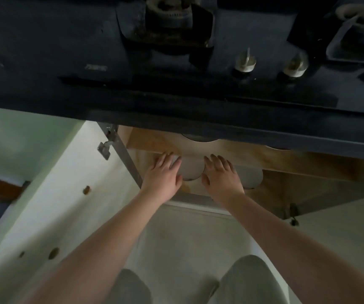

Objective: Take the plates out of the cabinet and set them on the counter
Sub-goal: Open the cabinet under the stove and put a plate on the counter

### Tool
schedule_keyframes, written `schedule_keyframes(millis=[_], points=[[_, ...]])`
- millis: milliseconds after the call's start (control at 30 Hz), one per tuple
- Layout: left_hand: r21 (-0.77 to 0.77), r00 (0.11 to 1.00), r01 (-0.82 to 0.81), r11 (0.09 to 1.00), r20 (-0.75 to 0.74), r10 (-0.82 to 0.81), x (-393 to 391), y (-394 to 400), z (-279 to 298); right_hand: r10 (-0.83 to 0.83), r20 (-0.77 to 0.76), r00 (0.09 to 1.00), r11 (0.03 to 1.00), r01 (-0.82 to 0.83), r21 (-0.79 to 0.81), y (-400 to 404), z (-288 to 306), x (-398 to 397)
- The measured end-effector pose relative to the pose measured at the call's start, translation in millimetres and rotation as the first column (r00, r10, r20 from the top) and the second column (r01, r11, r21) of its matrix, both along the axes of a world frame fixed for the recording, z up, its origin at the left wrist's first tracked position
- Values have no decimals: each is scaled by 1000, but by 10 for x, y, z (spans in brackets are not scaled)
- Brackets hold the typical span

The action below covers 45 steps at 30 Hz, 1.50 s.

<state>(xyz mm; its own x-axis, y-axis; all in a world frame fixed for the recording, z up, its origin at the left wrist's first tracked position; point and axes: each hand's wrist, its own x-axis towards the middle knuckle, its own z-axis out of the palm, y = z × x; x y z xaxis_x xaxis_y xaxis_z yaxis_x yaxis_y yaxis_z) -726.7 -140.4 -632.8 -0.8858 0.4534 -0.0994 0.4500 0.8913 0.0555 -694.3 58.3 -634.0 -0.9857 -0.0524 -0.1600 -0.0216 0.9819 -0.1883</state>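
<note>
A round pale grey plate (191, 170) lies flat on the lower wooden shelf (286, 183) of the open cabinet, and both hands are down at it. The left hand (162, 175) rests on the plate's left edge, fingers spread and flat, not closed on anything. The right hand (221, 176) lies on the plate's right edge, fingers likewise apart; whether either hand actually grips the rim, I cannot tell. Just right of that plate, half hidden by the right hand, sits a second round grey plate (250, 177). Behind the plate, an upper wooden shelf (154, 141) carries dark round shapes, mostly hidden under the overhang. That overhang is the dark glossy tabletop (176, 102), jutting out over the cabinet above the plate and blocking the view inside; it carries a black gas hob (168, 20) with two silver knobs (245, 62). Left of the plate, the white cabinet door (45, 194) stands swung open on its metal hinge (106, 145).
</note>
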Motion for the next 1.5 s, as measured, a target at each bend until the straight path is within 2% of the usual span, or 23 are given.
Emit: schedule_keyframes(millis=[100, 233, 433, 567, 700, 867, 933, 1000, 1067, 1133, 1233, 1267, 1367, 1433, 1500], points=[[1, 999, -15, 1000, -52, 15, -198, 49, -316, 13, -72, 997, 1000, -11, 24, 30, -282, -141], [46, 978, 12, 999, -207, -2, -385, 96, -629, 14, -228, 974, 998, -1, 56, 57, -539, -236], [156, 914, 89, 984, -406, -18, -478, 127, -965, 3, -482, 876, 991, 62, 119, 32, -768, -262], [190, 886, 73, 979, -464, 24, -537, 146, -1009, 15, -554, 832, 988, 74, 137, 24, -903, -292], [193, 882, 48, 980, -468, 49, -519, 186, -977, 15, -561, 828, 983, 90, 160, 43, -970, -297], [156, 909, 31, 987, -415, 37, -483, 209, -857, -55, -544, 837, 997, 74, 13, 44, -798, -319], [130, 910, 33, 991, -413, 24, -496, 208, -819, -157, -487, 859, 979, 69, -194, 79, -686, -374], [125, 906, 35, 992, -422, 21, -509, 220, -786, -329, -354, 875, 867, 131, -481, 147, -553, -483], [121, 910, 25, 992, -414, 27, -509, 237, -770, -460, -198, 866, 715, 229, -660, 221, -398, -630], [114, 915, 13, 993, -402, 34, -511, 257, -761, -539, -71, 840, 595, 320, -737, 289, -279, -777], [148, 932, -8, 989, -358, 61, -511, 270, -733, -528, 35, 848, 576, 388, -719, 353, -203, -966], [163, 938, -14, 987, -339, 69, -511, 266, -724, -542, 70, 838, 517, 398, -758, 377, -221, -1038], [219, 950, -12, 976, -301, 80, -502, 256, -692, -548, 217, 808, 238, 399, -886, 393, -192, -1119], [321, 967, -28, 947, -232, 107, -491, 260, -658, -555, 282, 782, 135, 420, -898, 401, -158, -1152], [469, 986, -102, 877, -72, 153, -495, 259, -622, -544, 324, 774, 54, 418, -907, 396, -140, -1168]])
